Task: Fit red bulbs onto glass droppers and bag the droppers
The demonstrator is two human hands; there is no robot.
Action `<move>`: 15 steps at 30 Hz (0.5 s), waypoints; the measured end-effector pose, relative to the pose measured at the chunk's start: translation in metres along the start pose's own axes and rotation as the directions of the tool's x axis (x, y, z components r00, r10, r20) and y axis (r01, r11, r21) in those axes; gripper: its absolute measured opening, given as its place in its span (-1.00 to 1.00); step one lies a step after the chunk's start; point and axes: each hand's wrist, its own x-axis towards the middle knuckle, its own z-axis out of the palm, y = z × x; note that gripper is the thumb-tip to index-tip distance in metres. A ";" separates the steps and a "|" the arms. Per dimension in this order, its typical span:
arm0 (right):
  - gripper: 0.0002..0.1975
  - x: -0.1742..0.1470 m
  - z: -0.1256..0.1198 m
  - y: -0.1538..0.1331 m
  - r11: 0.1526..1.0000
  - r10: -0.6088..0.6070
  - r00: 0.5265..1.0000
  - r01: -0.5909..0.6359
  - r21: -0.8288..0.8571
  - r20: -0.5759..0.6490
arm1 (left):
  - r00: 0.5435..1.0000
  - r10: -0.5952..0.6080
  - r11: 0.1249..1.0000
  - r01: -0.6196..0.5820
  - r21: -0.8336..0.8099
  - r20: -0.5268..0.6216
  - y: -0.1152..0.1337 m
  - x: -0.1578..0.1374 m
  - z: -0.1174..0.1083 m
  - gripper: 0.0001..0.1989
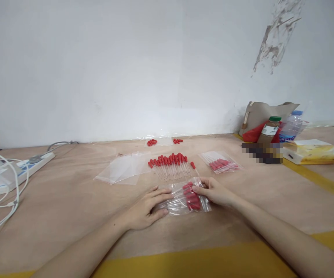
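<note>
A clear zip bag (pixel 178 204) of droppers with red rubber bulbs lies flat on the table, bulbs toward its right end. My left hand (pixel 148 206) rests on the bag's left end with fingers stretched and apart. At the upper right corner, my right hand (pixel 213 190) pinches the bag's edge between thumb and fingers. Just beyond the bag, a row of loose droppers (pixel 171 164) lies side by side, bulbs pointing away from me. One single dropper (pixel 193 166) sits slightly apart to the right of the row.
Right of the row lies another filled bag (pixel 220 162); flat clear bags (pixel 125 168) lie left. Small bags of red bulbs (pixel 152 142) are near the wall. A power strip (pixel 16 173) with white cables is far left. A bottle (pixel 268 131) and a yellow tissue pack (pixel 314 152) stand right.
</note>
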 end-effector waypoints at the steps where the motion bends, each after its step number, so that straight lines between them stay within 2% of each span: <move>1: -0.66 -0.002 0.000 -0.002 1.000 -0.007 1.000 0.007 0.022 0.012 | 1.000 0.001 0.999 -0.001 -0.042 -0.010 0.000 0.000 0.000 -0.60; 3: -0.68 -0.006 -0.003 -0.009 0.996 -0.008 1.000 0.005 0.090 0.024 | 0.998 -0.027 0.993 0.020 -0.112 -0.059 -0.003 0.000 -0.002 -0.64; 5: -0.70 -0.010 -0.011 -0.017 0.988 0.018 1.000 -0.017 0.156 -0.010 | 0.982 -0.099 0.991 0.083 -0.102 -0.160 -0.014 -0.001 -0.006 -0.68; 8: -0.78 -0.012 -0.031 -0.027 0.976 0.044 0.980 0.000 0.218 -0.196 | 0.901 -0.207 0.963 0.256 0.084 -0.381 -0.045 -0.003 -0.018 -0.69; 10: -0.85 -0.009 -0.046 -0.030 0.965 0.010 0.923 0.092 0.246 -0.386 | 0.840 -0.260 0.906 0.383 0.181 -0.476 -0.071 -0.005 -0.026 -0.65; 12: -0.89 -0.003 -0.060 -0.028 0.945 -0.036 0.839 0.205 0.254 -0.542 | 0.828 -0.284 0.875 0.430 0.223 -0.483 -0.094 -0.006 -0.032 -0.59; 13: -0.88 0.000 -0.066 -0.026 0.934 -0.050 0.811 0.244 0.260 -0.583 | 0.825 -0.312 0.868 0.449 0.213 -0.471 -0.103 -0.006 -0.034 -0.57; 15: -0.87 0.007 -0.074 -0.018 0.919 -0.038 0.798 0.265 0.294 -0.601 | 0.820 -0.373 0.861 0.480 0.168 -0.434 -0.113 -0.006 -0.035 -0.55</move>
